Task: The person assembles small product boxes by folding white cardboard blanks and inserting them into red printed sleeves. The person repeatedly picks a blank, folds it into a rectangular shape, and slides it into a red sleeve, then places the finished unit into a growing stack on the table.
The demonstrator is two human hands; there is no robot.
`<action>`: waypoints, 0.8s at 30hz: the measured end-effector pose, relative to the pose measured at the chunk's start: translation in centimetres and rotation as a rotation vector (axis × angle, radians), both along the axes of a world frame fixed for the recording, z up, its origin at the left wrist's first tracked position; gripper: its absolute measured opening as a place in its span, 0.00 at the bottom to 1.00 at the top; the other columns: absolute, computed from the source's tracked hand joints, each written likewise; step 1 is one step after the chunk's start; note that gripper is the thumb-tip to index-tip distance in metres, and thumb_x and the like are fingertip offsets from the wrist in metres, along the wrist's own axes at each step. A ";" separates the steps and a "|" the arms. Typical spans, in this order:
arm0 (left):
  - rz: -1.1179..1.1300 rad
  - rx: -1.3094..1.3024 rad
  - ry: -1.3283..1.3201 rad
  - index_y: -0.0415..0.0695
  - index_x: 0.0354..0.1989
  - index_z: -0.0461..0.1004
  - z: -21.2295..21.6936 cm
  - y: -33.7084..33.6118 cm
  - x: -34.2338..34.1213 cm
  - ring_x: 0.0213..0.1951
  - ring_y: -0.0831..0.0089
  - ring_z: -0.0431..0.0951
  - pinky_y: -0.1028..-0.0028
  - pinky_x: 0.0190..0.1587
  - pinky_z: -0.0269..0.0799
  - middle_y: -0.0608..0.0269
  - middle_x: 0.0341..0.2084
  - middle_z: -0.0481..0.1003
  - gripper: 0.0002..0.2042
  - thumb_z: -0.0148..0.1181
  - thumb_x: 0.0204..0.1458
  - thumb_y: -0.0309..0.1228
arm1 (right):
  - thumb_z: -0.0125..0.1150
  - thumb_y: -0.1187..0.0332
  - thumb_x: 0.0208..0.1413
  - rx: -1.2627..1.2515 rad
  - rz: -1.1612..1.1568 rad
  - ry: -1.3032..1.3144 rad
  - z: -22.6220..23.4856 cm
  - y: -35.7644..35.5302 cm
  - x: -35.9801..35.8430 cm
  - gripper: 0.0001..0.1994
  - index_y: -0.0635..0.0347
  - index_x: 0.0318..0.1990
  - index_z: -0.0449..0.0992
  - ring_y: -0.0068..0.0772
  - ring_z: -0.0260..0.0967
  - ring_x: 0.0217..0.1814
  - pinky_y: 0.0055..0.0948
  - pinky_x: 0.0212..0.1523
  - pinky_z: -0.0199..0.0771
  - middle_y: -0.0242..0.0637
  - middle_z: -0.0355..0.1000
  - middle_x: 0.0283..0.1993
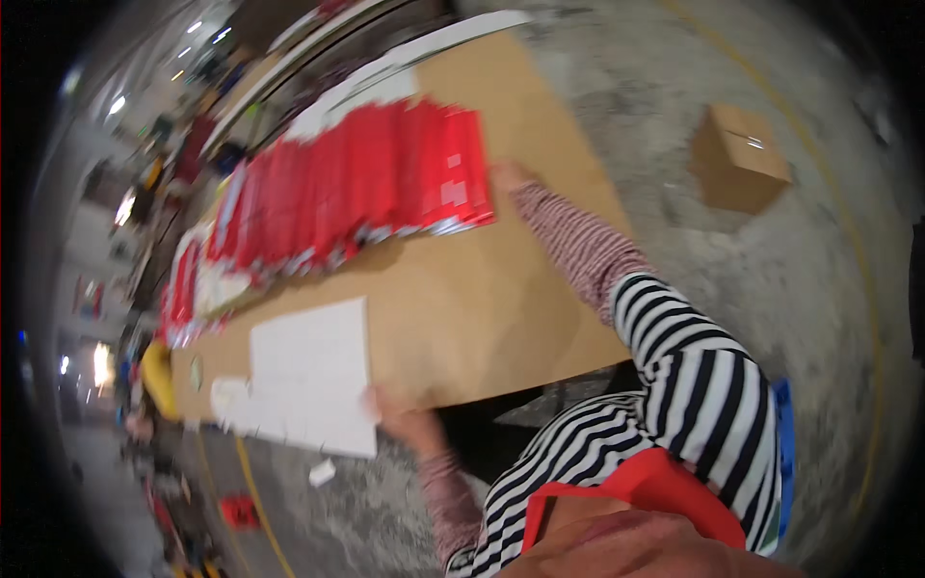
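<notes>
A long row of overlapping flat red packages point(356, 178) lies on a brown board-topped table point(501, 289). My right hand point(511, 176) reaches across the table to the right end of this row. Whether it touches the last package is too blurred to tell. At the near edge of the table, my left hand point(409, 421) is beside the right edge of a white sheet or flat stack point(313, 376), which reaches over the table edge. Motion smears the fingers of both hands, so their hold cannot be made out.
A closed cardboard box point(740, 159) stands on the concrete floor to the right. White sheets point(366, 91) lie behind the red row. Left of the table are a yellow object point(159, 379) and, on the floor, a red item point(240, 512) and a small white piece point(322, 472).
</notes>
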State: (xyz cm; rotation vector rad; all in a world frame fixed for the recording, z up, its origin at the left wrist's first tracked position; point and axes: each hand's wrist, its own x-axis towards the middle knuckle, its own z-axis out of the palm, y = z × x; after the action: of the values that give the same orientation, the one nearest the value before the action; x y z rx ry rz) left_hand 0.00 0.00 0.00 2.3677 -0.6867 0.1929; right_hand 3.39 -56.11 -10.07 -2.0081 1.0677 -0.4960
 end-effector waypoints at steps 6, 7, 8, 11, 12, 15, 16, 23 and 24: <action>0.116 0.685 -0.257 0.36 0.61 0.66 0.0 16.8 12.4 0.62 0.46 0.63 0.55 0.60 0.63 0.39 0.61 0.63 0.36 0.69 0.47 0.45 | 0.51 0.59 0.62 -0.164 0.230 -0.139 7.1 9.4 -8.2 0.18 0.60 0.53 0.75 0.49 0.76 0.47 0.42 0.50 0.74 0.49 0.77 0.45; 0.017 0.655 -0.349 0.36 0.58 0.69 -2.0 16.8 13.5 0.60 0.47 0.67 0.55 0.57 0.65 0.41 0.58 0.68 0.30 0.66 0.51 0.43 | 0.53 0.59 0.62 -0.284 0.237 -0.201 6.3 9.1 -10.8 0.18 0.60 0.53 0.75 0.47 0.77 0.45 0.41 0.48 0.75 0.48 0.78 0.42; -0.080 0.629 -0.289 0.35 0.59 0.68 -2.8 16.4 15.0 0.59 0.45 0.67 0.55 0.59 0.65 0.39 0.58 0.67 0.28 0.64 0.53 0.40 | 0.54 0.60 0.61 -0.268 0.244 -0.220 6.3 8.9 -12.8 0.18 0.60 0.53 0.75 0.45 0.77 0.43 0.40 0.47 0.75 0.47 0.78 0.40; -0.175 0.658 0.025 0.31 0.57 0.69 -2.2 18.4 16.3 0.55 0.42 0.70 0.57 0.58 0.66 0.35 0.53 0.70 0.21 0.57 0.58 0.32 | 0.57 0.63 0.60 -0.011 0.334 -0.180 6.4 11.3 -16.0 0.18 0.59 0.54 0.75 0.39 0.76 0.39 0.36 0.44 0.76 0.43 0.78 0.35; -0.111 0.682 0.165 0.31 0.54 0.71 1.2 16.9 15.9 0.51 0.43 0.73 0.58 0.55 0.68 0.36 0.49 0.73 0.18 0.55 0.59 0.30 | 0.57 0.63 0.59 0.157 0.353 -0.119 8.9 12.1 -16.6 0.18 0.58 0.55 0.75 0.37 0.76 0.38 0.35 0.43 0.76 0.42 0.78 0.34; -0.287 0.384 -0.037 0.30 0.37 0.78 3.9 16.5 18.2 0.32 0.45 0.79 0.55 0.37 0.71 0.36 0.27 0.77 0.17 0.48 0.63 0.33 | 0.57 0.64 0.60 -0.016 0.463 -0.164 11.4 12.8 -18.6 0.18 0.57 0.56 0.74 0.34 0.76 0.37 0.33 0.41 0.77 0.40 0.77 0.36; -0.290 0.491 -0.117 0.31 0.39 0.78 7.8 17.2 18.9 0.33 0.43 0.79 0.55 0.38 0.71 0.35 0.28 0.77 0.16 0.48 0.62 0.33 | 0.57 0.64 0.60 -0.155 0.520 -0.239 11.0 14.6 -18.1 0.18 0.57 0.57 0.74 0.34 0.76 0.36 0.33 0.40 0.77 0.40 0.77 0.37; -0.483 0.731 -0.520 0.48 0.28 0.77 18.5 -2.1 -0.2 0.33 0.59 0.78 0.61 0.36 0.71 0.59 0.23 0.75 0.04 0.56 0.49 0.29 | 0.63 0.58 0.54 -0.724 0.781 -0.710 21.9 25.7 -22.7 0.25 0.49 0.60 0.70 0.44 0.63 0.63 0.53 0.65 0.58 0.42 0.71 0.53; -0.565 0.763 -0.536 0.49 0.27 0.78 18.2 -4.9 -4.9 0.29 0.62 0.79 0.63 0.33 0.72 0.60 0.22 0.76 0.04 0.57 0.50 0.29 | 0.64 0.58 0.53 -0.740 0.843 -0.689 21.3 27.0 -23.1 0.23 0.49 0.57 0.72 0.43 0.64 0.61 0.56 0.66 0.56 0.41 0.71 0.51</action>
State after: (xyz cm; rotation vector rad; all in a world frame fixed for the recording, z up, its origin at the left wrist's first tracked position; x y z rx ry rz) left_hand -4.92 -4.87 18.16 2.6881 -1.9327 0.3691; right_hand -19.68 -29.06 11.23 -2.3529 -0.4656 -1.0830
